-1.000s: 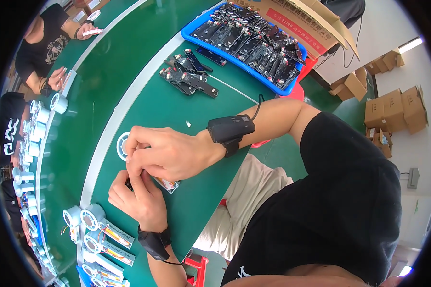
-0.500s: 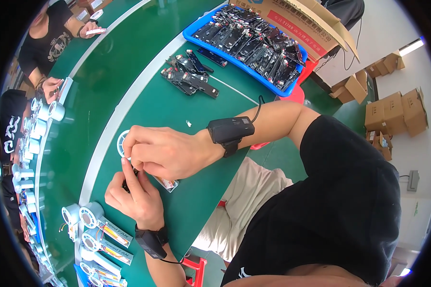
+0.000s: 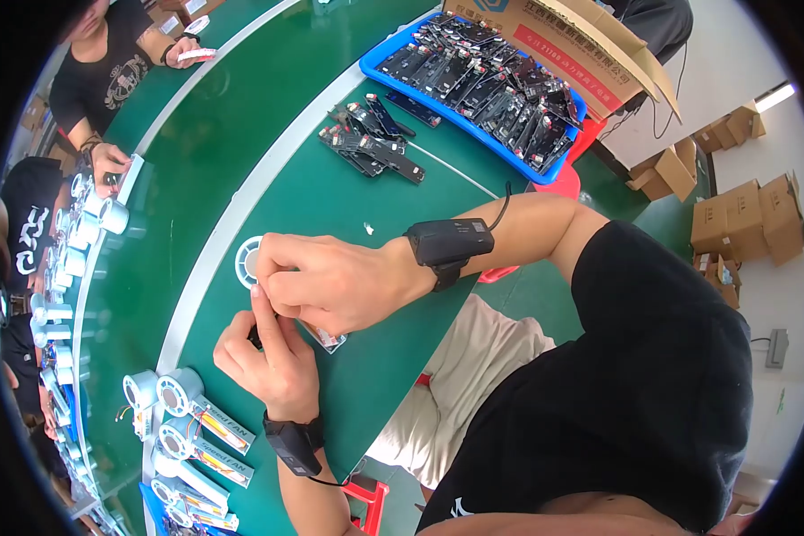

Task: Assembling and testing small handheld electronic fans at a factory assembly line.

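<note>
Fan point(image 3: 244, 262), white and round at one end, lies on the green table point(image 3: 380, 375), partly under the right hand point(image 3: 330, 281). Its round end is a ring with little spokes. A small flat piece point(image 3: 329, 339) with orange and white on it pokes out below that hand; I cannot tell if it joins the fan. The right fingers are bent and close together, but what they pinch is hidden. The left hand point(image 3: 272, 371) curls its fingers round a small black part point(image 3: 255, 338). Half a second ago, more of that black part showed. Both hands keep almost the same pose, and the whole view has slid a little. More fans point(image 3: 177, 393) nearby have dark letters on their handles. A brown box point(image 3: 545, 40) has big letters, some on a red band.
</note>
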The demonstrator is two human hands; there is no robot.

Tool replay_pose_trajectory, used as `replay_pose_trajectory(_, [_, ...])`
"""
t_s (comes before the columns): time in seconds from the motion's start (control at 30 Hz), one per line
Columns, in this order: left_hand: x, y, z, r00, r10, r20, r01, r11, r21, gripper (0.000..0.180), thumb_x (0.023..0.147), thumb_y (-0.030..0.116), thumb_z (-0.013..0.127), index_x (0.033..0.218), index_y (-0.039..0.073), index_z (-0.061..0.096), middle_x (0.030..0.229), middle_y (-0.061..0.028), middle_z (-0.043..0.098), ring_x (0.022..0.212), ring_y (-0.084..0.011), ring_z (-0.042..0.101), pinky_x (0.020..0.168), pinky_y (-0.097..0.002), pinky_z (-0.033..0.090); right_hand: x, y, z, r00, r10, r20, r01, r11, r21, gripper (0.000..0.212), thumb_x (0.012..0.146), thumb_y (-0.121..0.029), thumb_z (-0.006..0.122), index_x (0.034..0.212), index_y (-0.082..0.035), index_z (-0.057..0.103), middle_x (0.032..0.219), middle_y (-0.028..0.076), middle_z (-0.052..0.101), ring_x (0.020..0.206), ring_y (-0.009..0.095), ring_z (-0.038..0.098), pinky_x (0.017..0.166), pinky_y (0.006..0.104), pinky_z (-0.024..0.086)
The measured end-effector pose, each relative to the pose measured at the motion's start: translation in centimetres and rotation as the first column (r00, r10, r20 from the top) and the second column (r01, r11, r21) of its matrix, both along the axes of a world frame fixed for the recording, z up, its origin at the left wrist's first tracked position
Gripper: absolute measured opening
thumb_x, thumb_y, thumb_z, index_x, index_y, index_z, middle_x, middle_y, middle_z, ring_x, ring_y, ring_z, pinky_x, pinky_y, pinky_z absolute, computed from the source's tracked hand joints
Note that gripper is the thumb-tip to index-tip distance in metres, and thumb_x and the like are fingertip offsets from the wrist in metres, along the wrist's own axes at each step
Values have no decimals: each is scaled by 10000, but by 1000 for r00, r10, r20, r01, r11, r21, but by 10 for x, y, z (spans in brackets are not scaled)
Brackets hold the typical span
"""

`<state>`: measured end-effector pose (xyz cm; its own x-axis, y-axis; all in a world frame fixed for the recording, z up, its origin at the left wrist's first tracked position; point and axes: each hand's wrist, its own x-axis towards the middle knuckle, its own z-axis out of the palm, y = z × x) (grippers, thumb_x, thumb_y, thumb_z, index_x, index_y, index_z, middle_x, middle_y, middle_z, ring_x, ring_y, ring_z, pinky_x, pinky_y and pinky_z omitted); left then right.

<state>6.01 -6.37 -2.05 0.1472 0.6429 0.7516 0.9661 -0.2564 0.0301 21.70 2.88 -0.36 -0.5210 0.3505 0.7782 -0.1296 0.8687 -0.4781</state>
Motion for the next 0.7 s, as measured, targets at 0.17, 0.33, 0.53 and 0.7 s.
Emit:
replay_pose_trajectory(0.17, [-3, 1, -4, 984, -5, 176, 20, 996, -84, 376, 874, 11, 714, 1248, 6, 668, 1003, -87, 587, 903, -240, 575, 740, -347, 497, -6, 3, -3, 999, 19, -32, -22, 996, -83, 169, 788, 18, 712, 831, -44, 561, 1007, 107, 526, 797, 232, 593, 598, 344, 491])
replay_pose_trajectory(0.33, [-9, 5, -8, 297, 99, 950, 298, 935, -191, 340, 1003, 121, 603, 1308, -27, 578, 1018, -85, 630, 893, -158, 626, 690, -263, 534, -4, 7, 0, 997, -80, 13, 79, 994, 81, 161, 790, -83, 751, 887, -73, 622, 932, 76, 548, 724, 225, 596, 579, 359, 484])
replay_pose_trajectory(0.53, [-20, 8, -8, -74, 169, 983, 452, 884, -118, 370, 1053, 199, 529, 1325, -50, 536, 1025, -97, 666, 838, -130, 649, 677, -251, 544, -1, -2, -2, 900, -136, 413, 73, 983, 166, 142, 855, -212, 718, 910, -91, 668, 843, 49, 555, 648, 231, 613, 586, 369, 501])
replay_pose_trajectory(0.7, [-22, 8, -10, -111, 170, 979, 526, 846, -88, 358, 1045, 186, 538, 1319, -45, 542, 1034, -102, 665, 841, -130, 647, 683, -266, 543, 1, -4, -4, 852, -171, 495, 105, 982, 158, 163, 892, -244, 682, 906, -82, 673, 841, 64, 546, 695, 239, 629, 599, 378, 512])
